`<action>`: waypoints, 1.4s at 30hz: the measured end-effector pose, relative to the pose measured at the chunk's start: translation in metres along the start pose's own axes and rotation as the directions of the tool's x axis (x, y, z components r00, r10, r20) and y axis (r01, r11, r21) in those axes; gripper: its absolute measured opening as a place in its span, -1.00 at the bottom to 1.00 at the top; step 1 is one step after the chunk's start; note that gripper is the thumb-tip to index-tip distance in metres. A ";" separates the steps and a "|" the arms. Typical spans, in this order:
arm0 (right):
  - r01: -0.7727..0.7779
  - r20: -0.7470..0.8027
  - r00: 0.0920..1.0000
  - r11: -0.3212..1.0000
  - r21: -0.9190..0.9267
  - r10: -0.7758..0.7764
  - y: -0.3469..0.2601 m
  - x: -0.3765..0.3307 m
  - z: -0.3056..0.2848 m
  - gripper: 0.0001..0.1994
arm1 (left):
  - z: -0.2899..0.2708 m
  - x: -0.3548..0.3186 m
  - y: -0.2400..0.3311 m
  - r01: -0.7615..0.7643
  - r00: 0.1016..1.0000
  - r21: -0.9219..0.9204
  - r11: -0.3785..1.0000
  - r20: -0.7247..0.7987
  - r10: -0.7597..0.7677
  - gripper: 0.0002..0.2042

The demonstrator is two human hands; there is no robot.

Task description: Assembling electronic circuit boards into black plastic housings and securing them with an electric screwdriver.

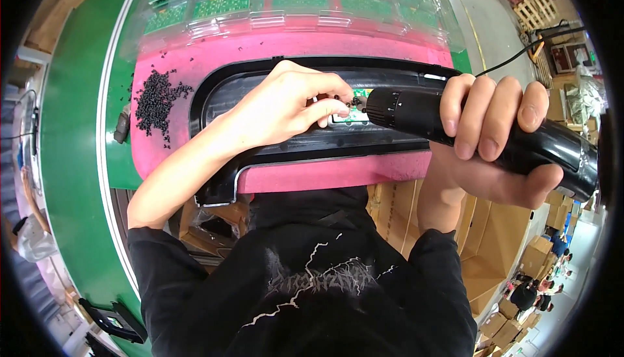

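My right hand [497, 133] grips a black electric screwdriver [422, 115], its tip pointing left at a small green circuit board [354, 113] set in a long black plastic housing [260, 81]. My left hand [292, 100] pinches a small black screw at the screwdriver tip, fingers closed just above the board. The housing lies on a pink foam pad [325, 45] on the workbench.
A heap of small black screws [156, 97] lies on the pad to the left. Clear plastic trays of green circuit boards [292, 0] stand behind. A green conveyor belt [78, 129] runs along the left. Cardboard boxes [500, 240] sit below right; other people work far right.
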State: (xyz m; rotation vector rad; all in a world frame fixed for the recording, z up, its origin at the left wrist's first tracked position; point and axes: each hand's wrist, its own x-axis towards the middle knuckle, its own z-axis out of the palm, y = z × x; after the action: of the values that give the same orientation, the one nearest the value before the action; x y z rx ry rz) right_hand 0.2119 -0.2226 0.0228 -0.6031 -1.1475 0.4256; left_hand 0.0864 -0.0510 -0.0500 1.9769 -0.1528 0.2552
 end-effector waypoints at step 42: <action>-0.296 -0.146 0.947 0.954 -0.044 0.287 0.074 0.003 -0.004 -0.85 | -0.004 -0.005 -0.017 0.262 0.964 0.133 0.956 -0.092 -0.251 -0.90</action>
State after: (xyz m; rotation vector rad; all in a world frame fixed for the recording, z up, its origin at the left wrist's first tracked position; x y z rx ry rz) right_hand 0.2161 -0.1647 -0.0238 -0.8529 -0.9448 0.5914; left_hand 0.0853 -0.0405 -0.0649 2.1016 0.1752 0.1740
